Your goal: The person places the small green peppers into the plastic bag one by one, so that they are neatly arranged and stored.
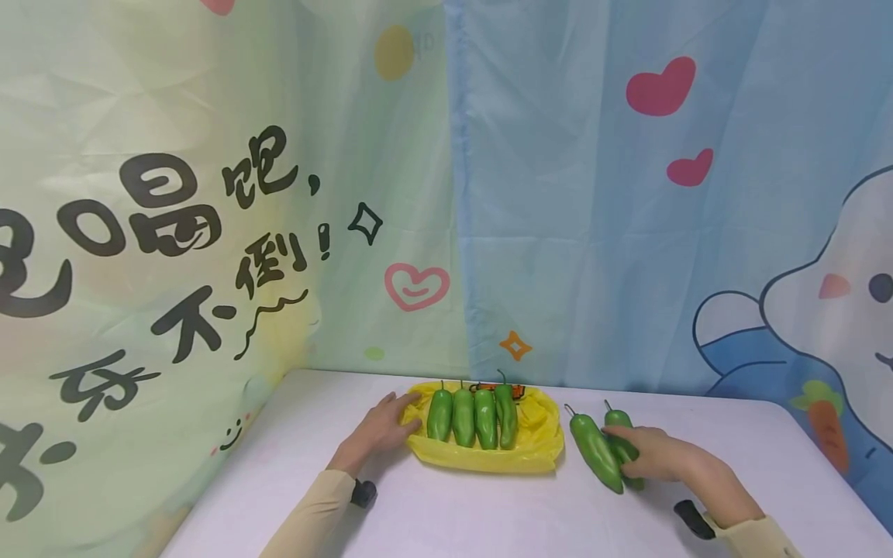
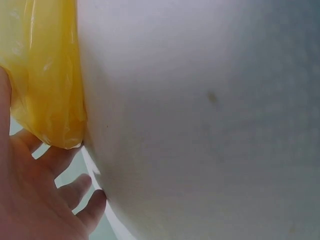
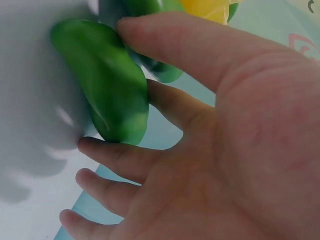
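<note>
Several green chili peppers [image 1: 463, 418] lie side by side in a yellow plastic bag [image 1: 481, 463] on the table. My left hand [image 1: 380, 426] is at the bag's left end, its fingers spread around the edge; in the left wrist view the fingertips sit right at the yellow plastic [image 2: 55, 100]. Two more chili peppers are to the right of the bag, the longer one [image 1: 598, 457] beside another [image 1: 618, 419]. Over this second pepper reaches my right hand [image 1: 649, 451]. Thumb and index finger straddle the pepper [image 3: 107, 82] in the right wrist view, the other fingers spread.
The white table [image 1: 446, 515] ends at the back against printed curtains [image 1: 544, 232]. Something orange-red with dark markings [image 1: 516, 390] shows behind the peppers at the bag's back edge. Dark straps [image 1: 694, 519] are at both wrists, by the beige sleeves [image 1: 756, 537].
</note>
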Motion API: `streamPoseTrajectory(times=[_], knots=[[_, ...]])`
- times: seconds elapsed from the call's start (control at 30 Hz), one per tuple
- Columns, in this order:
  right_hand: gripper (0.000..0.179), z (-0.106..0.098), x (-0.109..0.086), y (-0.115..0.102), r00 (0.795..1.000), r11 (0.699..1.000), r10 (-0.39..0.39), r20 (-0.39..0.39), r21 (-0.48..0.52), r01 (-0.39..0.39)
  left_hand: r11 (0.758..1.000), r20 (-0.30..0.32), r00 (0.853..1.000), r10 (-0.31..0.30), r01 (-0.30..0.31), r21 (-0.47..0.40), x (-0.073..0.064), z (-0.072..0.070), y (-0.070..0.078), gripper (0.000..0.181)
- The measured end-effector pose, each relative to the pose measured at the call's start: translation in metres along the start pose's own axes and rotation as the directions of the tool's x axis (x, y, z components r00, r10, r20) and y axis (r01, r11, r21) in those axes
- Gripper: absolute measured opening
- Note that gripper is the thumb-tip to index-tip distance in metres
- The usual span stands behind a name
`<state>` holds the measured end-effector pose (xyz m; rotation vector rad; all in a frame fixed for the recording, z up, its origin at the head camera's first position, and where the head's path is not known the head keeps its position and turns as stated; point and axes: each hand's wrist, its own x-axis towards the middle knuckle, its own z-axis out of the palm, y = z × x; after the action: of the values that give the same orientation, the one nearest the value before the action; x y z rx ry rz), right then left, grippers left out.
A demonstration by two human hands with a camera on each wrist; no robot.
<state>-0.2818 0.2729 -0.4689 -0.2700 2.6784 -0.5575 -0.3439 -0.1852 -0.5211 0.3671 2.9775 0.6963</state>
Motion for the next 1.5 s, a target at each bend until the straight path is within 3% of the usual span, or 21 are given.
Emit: streamPoseTrajectory(times=[0.63,0.87,1.1,1.5], knots=[[0.067,0.012,0.007,0.005,0.99,0.991,0.024,-0.136,-0.128,-0.041,1.0,0.002,1.0,-0.002,0.002,-0.002,-0.001,-0.002,0.002,0.057],[0.066,0.013,0.008,0.004,0.987,0.992,0.027,-0.159,-0.115,-0.046,1.0,0.008,1.0,-0.026,0.027,-0.016,-0.001,-0.002,0.003,0.057],[0.066,0.012,0.007,0.003,0.984,0.993,0.049,-0.172,-0.099,-0.066,1.0,0.001,1.0,-0.003,0.003,-0.004,0.001,-0.002,0.002,0.057],[0.066,0.013,0.008,0.004,0.982,0.995,0.053,-0.183,-0.074,-0.068,1.0,0.001,1.0,-0.015,0.015,-0.013,-0.001,-0.002,0.003,0.057]])
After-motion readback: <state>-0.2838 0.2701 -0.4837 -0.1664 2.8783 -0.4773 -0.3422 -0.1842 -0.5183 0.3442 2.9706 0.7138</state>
